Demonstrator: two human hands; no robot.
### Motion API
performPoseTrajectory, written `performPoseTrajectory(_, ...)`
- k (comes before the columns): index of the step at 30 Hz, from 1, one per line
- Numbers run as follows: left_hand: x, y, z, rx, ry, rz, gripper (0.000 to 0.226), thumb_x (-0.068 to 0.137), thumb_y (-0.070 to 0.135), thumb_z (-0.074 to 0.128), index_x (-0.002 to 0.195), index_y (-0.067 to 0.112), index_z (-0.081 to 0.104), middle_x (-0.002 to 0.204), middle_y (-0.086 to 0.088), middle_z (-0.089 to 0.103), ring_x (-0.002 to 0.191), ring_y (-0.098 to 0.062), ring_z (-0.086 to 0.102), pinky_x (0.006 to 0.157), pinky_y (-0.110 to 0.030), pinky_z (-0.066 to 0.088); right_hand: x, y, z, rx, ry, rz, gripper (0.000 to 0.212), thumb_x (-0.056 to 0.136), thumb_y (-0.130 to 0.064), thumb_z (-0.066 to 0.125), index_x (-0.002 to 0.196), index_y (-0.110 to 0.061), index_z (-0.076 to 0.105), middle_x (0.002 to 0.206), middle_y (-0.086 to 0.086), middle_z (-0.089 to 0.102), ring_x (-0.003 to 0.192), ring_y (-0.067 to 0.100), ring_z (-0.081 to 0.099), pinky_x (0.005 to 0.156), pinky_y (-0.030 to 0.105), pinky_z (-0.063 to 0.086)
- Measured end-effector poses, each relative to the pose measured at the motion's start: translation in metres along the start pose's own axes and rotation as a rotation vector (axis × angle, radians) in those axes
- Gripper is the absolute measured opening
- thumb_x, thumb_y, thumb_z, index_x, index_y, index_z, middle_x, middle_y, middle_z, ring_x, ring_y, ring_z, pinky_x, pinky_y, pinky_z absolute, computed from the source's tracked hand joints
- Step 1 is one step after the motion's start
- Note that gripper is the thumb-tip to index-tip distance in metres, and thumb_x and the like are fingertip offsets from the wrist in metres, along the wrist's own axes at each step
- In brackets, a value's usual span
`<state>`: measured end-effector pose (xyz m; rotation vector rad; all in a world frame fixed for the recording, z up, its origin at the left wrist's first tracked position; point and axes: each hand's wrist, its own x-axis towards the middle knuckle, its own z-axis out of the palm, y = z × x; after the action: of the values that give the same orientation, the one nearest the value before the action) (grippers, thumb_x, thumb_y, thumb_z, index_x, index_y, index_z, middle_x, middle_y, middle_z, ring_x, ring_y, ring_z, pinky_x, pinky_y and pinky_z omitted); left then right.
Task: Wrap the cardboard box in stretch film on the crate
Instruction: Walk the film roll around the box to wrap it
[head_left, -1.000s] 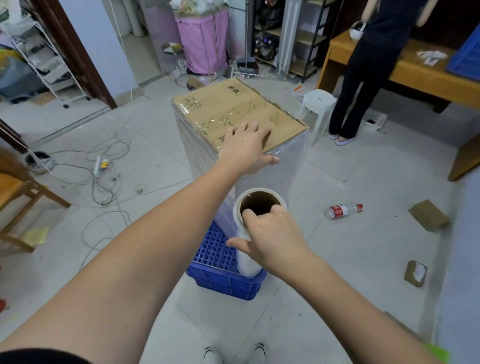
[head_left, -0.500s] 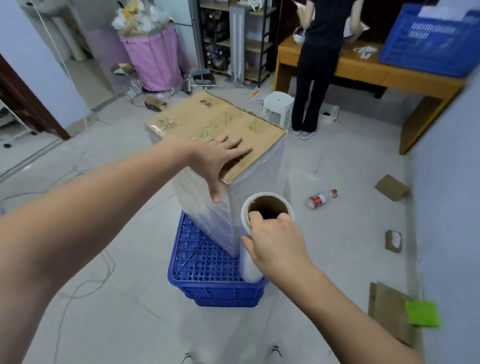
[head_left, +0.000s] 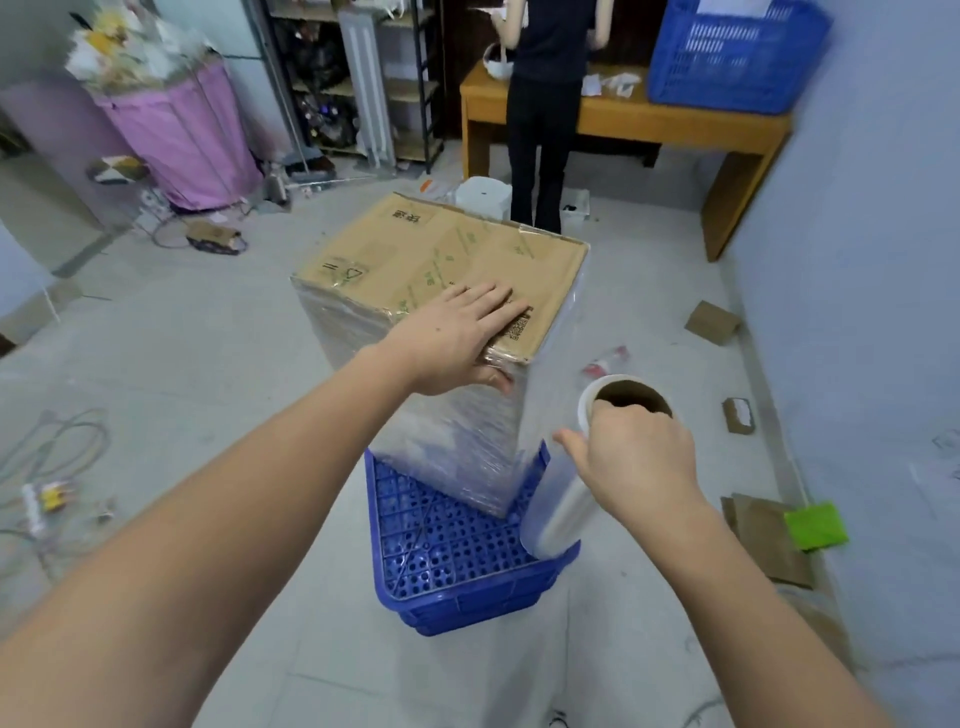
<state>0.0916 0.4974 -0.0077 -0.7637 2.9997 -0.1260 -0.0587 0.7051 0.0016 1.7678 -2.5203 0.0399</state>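
Cardboard box (head_left: 457, 260): upright on blue crate (head_left: 457, 566), sides sheathed in glossy film, top bare.
Left hand (head_left: 457, 332): fingers flat on top.
Right hand (head_left: 636, 462): fingers curled around film roll (head_left: 561, 512).

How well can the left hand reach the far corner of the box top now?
Probably yes. The left hand lies flat on the near part of the box top, which is bare cardboard ahead of the fingers; the arm looks nearly extended, though.

Clutter around a tiled workroom floor

A person in dark clothes (head_left: 545, 104) stands at an orange wooden bench (head_left: 675, 122) carrying a blue plastic basket (head_left: 727, 62); a white plastic stool (head_left: 480, 195) is just beside them, a purple fabric hamper (head_left: 182, 135) far left.
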Motion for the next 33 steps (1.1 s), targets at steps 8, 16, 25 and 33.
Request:
performPoseTrajectory(8,0.007,-0.005,0.008,0.037,0.042,0.008,0.115,0.076,0.093,0.022,0.166,0.024,0.005,0.173,-0.007,0.007,0.16,-0.025,0.006,0.13,-0.043,0.007,0.004,-0.01,0.006,-0.007,0.038,0.119,0.047,0.089,-0.066,0.043,0.073,-0.022,0.046,0.058,-0.004,0.047,0.05,0.013,0.042,0.047,0.026,0.032)
performPoseTrajectory(16,0.025,0.001,0.002,0.037,0.013,-0.058,0.109,0.082,0.09,0.026,0.166,0.024,0.002,0.174,-0.005,0.003,0.16,-0.023,0.002,0.13,-0.044,0.006,-0.015,-0.005,0.011,0.011,0.045,-0.191,0.045,0.089,-0.063,0.048,0.069,-0.023,0.042,0.057,-0.004,0.045,0.057,0.022,0.046,0.053,0.029,0.031)
performPoseTrajectory(25,0.027,0.008,0.001,0.02,0.019,-0.086,0.105,0.085,0.087,0.029,0.166,0.025,0.003,0.174,-0.004,0.004,0.16,-0.023,0.003,0.129,-0.045,0.005,-0.021,-0.034,0.001,0.067,0.135,-0.612,0.055,0.071,-0.056,0.072,0.055,-0.022,0.031,0.045,-0.008,0.027,0.043,0.018,0.027,0.047,0.025,0.023)
performPoseTrajectory(33,0.025,0.014,0.001,0.005,0.03,-0.101,0.106,0.084,0.087,0.029,0.166,0.025,0.005,0.174,-0.004,0.005,0.16,-0.024,0.004,0.129,-0.045,0.006,-0.013,-0.05,0.007,0.04,0.02,-0.769,0.041,0.078,-0.057,0.07,0.069,-0.018,0.061,0.057,0.0,0.06,0.058,0.024,0.053,0.057,0.031,0.045)
